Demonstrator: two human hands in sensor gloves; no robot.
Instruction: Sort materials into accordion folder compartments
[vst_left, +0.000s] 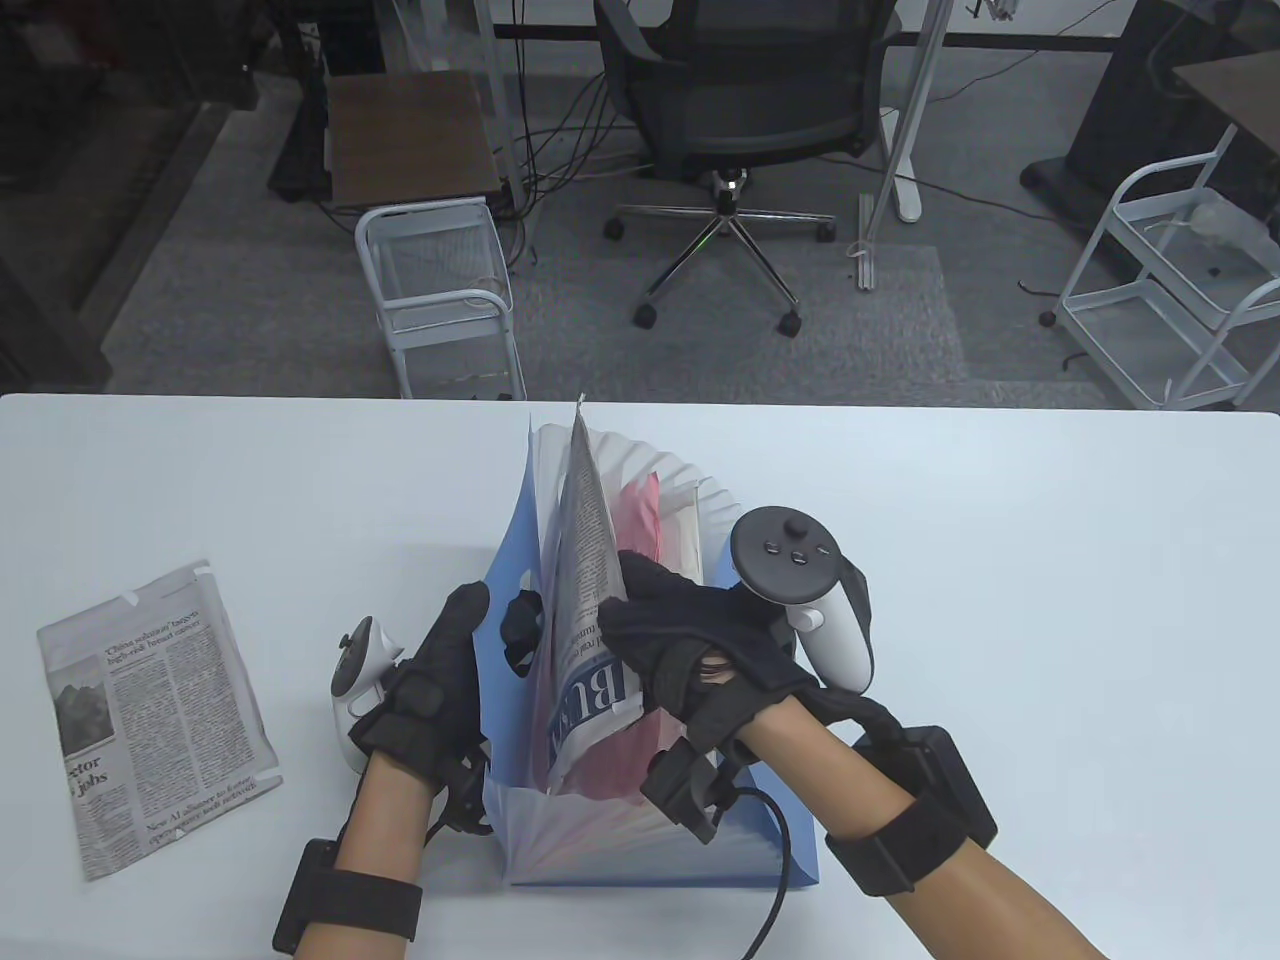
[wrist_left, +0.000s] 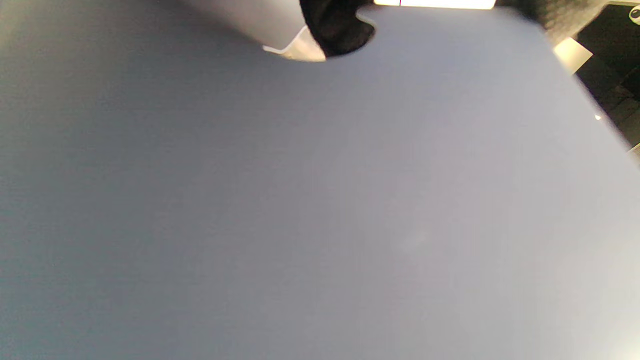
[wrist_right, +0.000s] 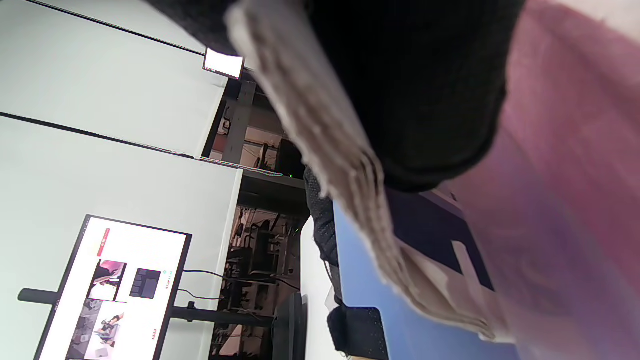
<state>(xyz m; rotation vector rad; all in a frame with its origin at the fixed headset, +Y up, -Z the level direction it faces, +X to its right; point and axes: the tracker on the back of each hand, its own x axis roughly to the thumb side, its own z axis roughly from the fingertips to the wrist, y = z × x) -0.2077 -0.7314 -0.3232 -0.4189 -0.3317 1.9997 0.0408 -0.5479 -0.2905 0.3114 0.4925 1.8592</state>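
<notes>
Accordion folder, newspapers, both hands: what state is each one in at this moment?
Accordion folder: stands open on the table, pockets fanned out.
Folded newspaper: upright, partly down in a pocket.
Red sheet: in a pocket behind the newspaper.
Second newspaper: lies flat on the table, untouched.
Left hand: holds the folder's left wall.
Right hand: grips the folded newspaper.

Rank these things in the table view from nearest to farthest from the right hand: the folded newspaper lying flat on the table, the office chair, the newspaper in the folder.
1. The newspaper in the folder: the right hand holds it, so they touch.
2. The folded newspaper: flat on the table, far to the left, beyond the left hand.
3. The office chair: on the floor behind the table.
</notes>
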